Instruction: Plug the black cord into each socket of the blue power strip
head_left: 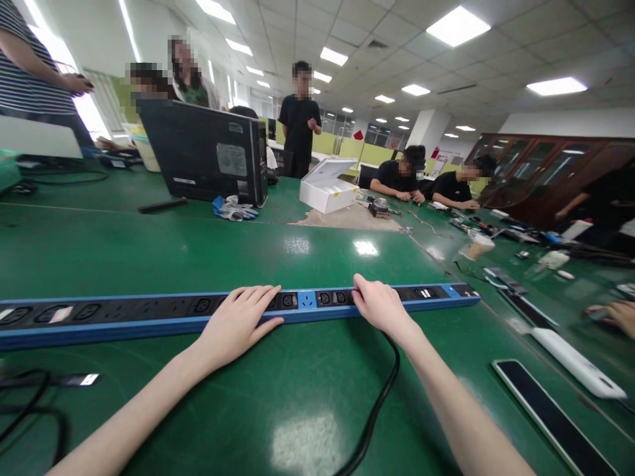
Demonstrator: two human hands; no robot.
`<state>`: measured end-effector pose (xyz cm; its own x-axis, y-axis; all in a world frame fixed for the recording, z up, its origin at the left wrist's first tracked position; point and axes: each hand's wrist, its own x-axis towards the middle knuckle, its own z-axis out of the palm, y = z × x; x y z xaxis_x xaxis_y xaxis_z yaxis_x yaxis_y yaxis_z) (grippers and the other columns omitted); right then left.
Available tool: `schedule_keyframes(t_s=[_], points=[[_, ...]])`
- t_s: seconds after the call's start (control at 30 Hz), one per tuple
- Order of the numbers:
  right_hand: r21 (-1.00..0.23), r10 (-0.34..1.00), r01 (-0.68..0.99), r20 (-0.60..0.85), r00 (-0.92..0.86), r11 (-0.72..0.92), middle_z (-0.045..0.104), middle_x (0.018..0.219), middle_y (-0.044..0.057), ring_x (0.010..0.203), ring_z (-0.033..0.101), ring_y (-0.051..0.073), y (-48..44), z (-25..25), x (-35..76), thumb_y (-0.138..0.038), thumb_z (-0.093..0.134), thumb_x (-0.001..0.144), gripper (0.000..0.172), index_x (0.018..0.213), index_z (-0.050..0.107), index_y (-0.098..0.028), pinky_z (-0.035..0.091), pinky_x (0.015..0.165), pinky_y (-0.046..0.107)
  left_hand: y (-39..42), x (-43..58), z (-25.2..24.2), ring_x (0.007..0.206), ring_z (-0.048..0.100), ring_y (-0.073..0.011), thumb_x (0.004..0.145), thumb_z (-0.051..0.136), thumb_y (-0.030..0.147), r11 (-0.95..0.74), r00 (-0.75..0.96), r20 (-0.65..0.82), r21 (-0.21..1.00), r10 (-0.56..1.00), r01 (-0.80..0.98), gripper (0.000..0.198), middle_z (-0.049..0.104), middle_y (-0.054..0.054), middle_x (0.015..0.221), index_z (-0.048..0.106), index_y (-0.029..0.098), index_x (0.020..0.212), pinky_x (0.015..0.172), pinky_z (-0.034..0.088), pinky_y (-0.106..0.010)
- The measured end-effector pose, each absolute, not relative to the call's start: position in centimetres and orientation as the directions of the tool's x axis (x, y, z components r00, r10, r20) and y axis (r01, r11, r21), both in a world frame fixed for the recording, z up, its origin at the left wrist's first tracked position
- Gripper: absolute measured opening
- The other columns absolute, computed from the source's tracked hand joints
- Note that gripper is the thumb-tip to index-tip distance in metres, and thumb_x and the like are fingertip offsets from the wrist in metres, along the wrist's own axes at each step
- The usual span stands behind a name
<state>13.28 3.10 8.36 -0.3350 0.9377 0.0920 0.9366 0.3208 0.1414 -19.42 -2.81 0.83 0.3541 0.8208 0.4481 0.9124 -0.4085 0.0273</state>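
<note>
A long blue-edged power strip (163,318) with a black face lies across the green table in the head view, reaching past the left edge. Over its middle rests my left hand (239,317), palm down with fingers stretched out, pressing on the strip. My right hand (377,304) is closed over the strip, right of a blue socket (306,300), its fingers curled together. From beneath that hand a black power cord (380,403) curves down to the bottom edge; the cord's end is hidden by the hand.
The green table (149,254) holds a black computer tower (203,155), gloves (235,209) and an open white box (329,188) behind the strip. A phone (553,413) and a white device (578,363) lie at right, black cables (37,413) at left. Several people are around the table.
</note>
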Motion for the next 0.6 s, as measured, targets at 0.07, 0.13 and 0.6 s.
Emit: schedule_keyframes(t_s=[0.07, 0.13, 0.6], points=[[0.142, 0.938, 0.935, 0.079, -0.337, 0.324, 0.071, 0.094, 0.008, 0.087, 0.068, 0.024, 3.1, 8.4, 13.3, -0.038, 0.039, 0.105, 0.021, 0.113, 0.053, -0.024, 0.036, 0.070, 0.029, -2.8, -19.4, 0.9, 0.128, 0.056, -0.0287, 0.097, 0.043, 0.062, -0.409, 0.354, 0.445, 0.031, 0.822, 0.912, 0.065, 0.061, -0.010, 0.143, 0.046, 0.026, 0.151, 0.109, 0.040, -0.044], [0.140, 0.936, 0.933, 0.079, -0.343, 0.331, 0.071, 0.094, 0.008, 0.088, 0.068, 0.025, 3.1, 8.3, 13.4, -0.038, 0.040, 0.104, 0.020, 0.111, 0.053, -0.024, 0.037, 0.070, 0.029, -2.8, -19.3, 1.0, 0.129, 0.056, -0.0286, 0.097, 0.043, 0.062, -0.408, 0.354, 0.439, 0.032, 0.826, 0.912, 0.065, 0.060, -0.010, 0.143, 0.045, 0.026, 0.151, 0.110, 0.039, -0.044], [0.087, 0.937, 0.942, 0.103, -0.333, 0.325, 0.071, 0.097, 0.011, 0.091, 0.070, 0.027, 2.6, 8.9, 13.7, -0.032, 0.039, 0.103, 0.021, 0.116, 0.051, -0.021, 0.043, 0.077, 0.033, -6.0, -11.6, 8.3, 0.128, 0.058, -0.0296, 0.097, 0.051, 0.041, -0.454, 0.342, 0.439, 0.178, 0.831, 0.873, 0.048, 0.063, -0.011, 0.142, 0.057, 0.022, 0.140, 0.109, 0.044, -0.051]])
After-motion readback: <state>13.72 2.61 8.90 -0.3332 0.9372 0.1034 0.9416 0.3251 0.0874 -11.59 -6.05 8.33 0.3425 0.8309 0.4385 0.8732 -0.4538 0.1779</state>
